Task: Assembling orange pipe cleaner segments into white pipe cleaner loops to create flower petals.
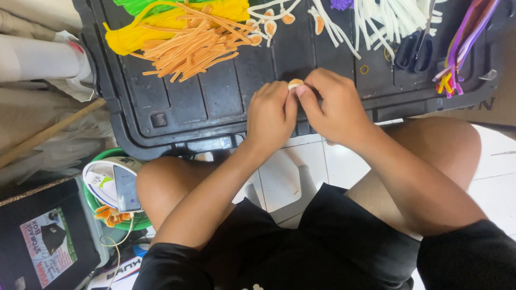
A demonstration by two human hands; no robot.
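Head view, looking down: a small white-and-orange fuzzy wire loop is pinched between both hands above the near edge of a black ribbed plastic tray. The left hand is closed on its near side, the right hand on its far side, fingertips meeting. The piece appears light, soft-coated and easily bent, so it is judged best gripped lightly at its ends. Farther back, orange cut wire lengths, yellow stems, white stems and black-handled scissors are spread.
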